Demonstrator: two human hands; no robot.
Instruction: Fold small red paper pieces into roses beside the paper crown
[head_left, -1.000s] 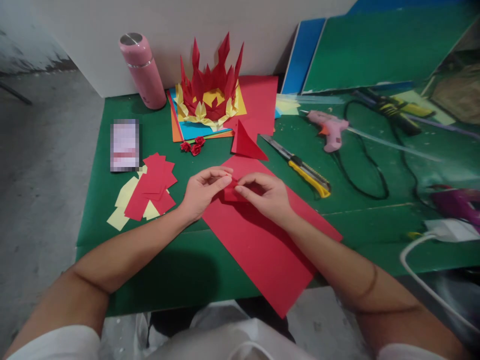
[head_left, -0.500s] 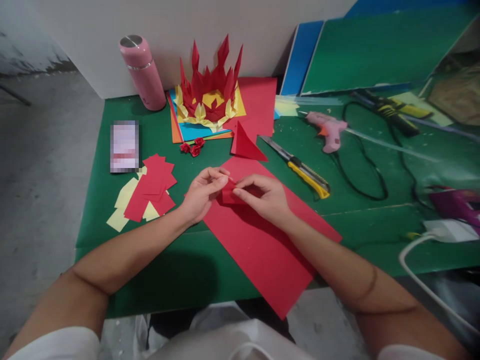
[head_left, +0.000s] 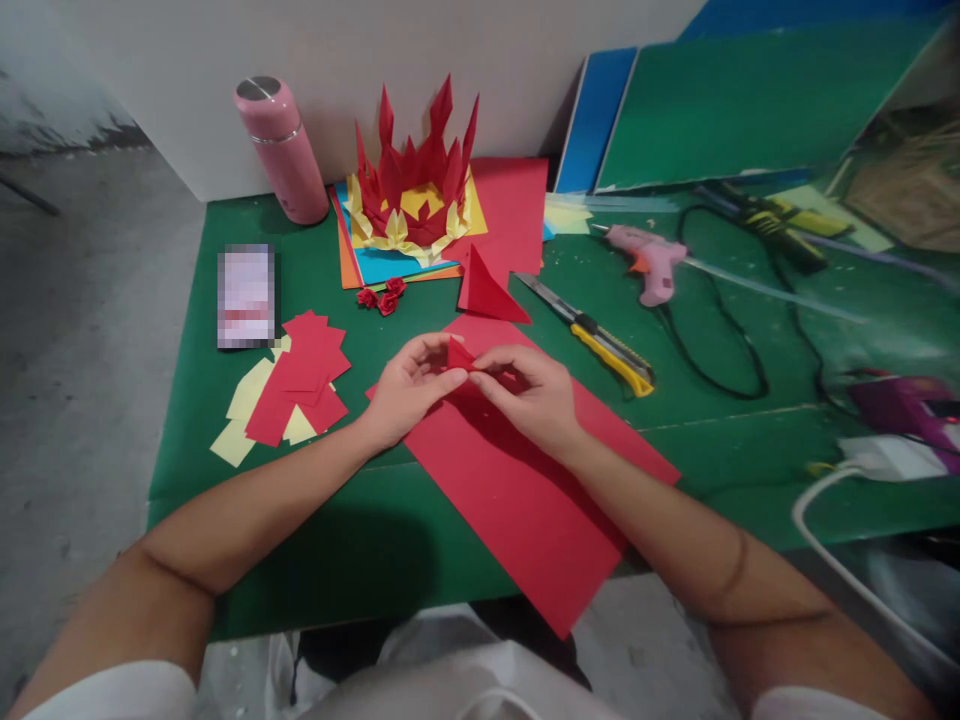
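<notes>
My left hand [head_left: 412, 388] and my right hand [head_left: 529, 395] pinch a small folded piece of red paper [head_left: 460, 355] between them. A pointed tip of it stands up between the fingertips; the fingers cover its lower part. Beneath both hands a large red paper sheet [head_left: 540, 520] lies slantwise, its near corner past the table's front edge. Just beyond the hands rests a folded red paper triangle [head_left: 491, 290]. Left of my left hand is a loose pile of red paper strips [head_left: 300, 375] and pale yellow ones [head_left: 251, 392].
On the green table [head_left: 315, 540] stand a pink flask [head_left: 285, 150] and a red-and-yellow paper crown [head_left: 412, 190] on coloured sheets. Small red paper roses [head_left: 386, 297] lie before it. To the right are a yellow box cutter [head_left: 600, 345], a pink glue gun [head_left: 649, 260] and a white-corded plug [head_left: 885, 458].
The small red paper has been turned or folded between my fingers, from a flat flap hanging down to a point showing upward. The view has shifted slightly.
</notes>
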